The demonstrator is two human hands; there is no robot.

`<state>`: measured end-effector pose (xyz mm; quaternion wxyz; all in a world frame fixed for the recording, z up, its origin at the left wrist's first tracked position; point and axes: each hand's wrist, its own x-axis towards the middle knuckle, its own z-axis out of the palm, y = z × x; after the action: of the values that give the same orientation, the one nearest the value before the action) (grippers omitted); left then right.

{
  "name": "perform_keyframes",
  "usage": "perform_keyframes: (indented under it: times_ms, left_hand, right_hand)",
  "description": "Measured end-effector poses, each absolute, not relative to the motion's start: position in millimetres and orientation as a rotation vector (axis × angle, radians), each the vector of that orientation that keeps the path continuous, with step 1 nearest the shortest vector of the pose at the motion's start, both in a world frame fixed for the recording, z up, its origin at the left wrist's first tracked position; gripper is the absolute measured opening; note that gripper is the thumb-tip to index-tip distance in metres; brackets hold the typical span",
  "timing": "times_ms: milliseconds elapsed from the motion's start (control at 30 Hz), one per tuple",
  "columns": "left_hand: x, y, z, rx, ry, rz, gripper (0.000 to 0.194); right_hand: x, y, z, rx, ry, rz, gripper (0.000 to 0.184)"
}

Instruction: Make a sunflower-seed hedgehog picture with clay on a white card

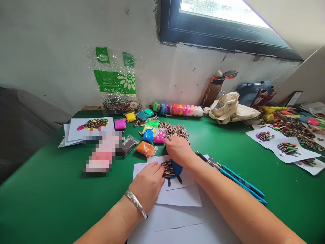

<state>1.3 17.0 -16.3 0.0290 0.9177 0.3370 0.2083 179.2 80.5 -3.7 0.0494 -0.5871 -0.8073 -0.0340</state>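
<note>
My left hand (149,178), with a silver bangle at the wrist, lies on a white sheet of paper (177,198), its fingers flat against the edge of a picture. The picture is a rounded blue clay body (177,169) with two dark legs, its left part covered in overlapping sunflower seeds (167,168). Above it, my right hand (179,150) dips at the front edge of a heap of striped sunflower seeds (177,130). Its fingers are curled together, and their tips are partly hidden, so whatever they pinch does not show. Part of the blue body is covered by this hand.
Packets of coloured clay, including an orange packet (146,149), sit beyond the paper. Blue-handled tools (241,179) lie right of my right forearm. A seed bag (118,84), a bottle (213,89) and a cloth bag (228,108) stand by the wall. Finished seed pictures (289,149) lie right.
</note>
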Motion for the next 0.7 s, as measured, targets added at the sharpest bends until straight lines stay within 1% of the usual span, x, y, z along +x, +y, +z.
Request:
perform_keyframes:
  times_ms: [200,267,333,433,500,567,700]
  left_hand:
    - [1.5,16.2,-15.3,2.801,1.062,0.635,0.023]
    - [1.7,16.1,-14.6,2.805,1.071,0.623,0.022]
    - [1.8,16.0,-14.2,2.815,1.068,0.617,0.021]
    - [1.9,16.1,-14.1,2.821,1.046,0.622,0.023]
    - [2.1,16.2,-14.2,2.816,1.038,0.612,0.022]
    - [2.3,16.2,-14.5,2.807,1.044,0.596,0.022]
    - [2.3,16.0,-15.9,2.800,1.054,0.588,0.024]
  right_hand:
    - [190.4,52.6,3.2,-1.898,-2.299,-0.070,0.021]
    - [198.3,32.5,4.9,-1.860,-2.138,0.177,0.020]
    - [204.2,11.5,4.7,-1.727,-2.025,0.421,0.018]
    - [208.3,-12.2,0.8,-1.603,-1.861,0.795,0.020]
    - [209.2,-19.3,-1.8,-1.568,-1.730,0.982,0.019]
    - [210.1,-20.4,-2.6,-1.557,-1.625,1.053,0.015]
    - [210.8,-18.3,-0.1,-1.542,-1.548,1.048,0.011]
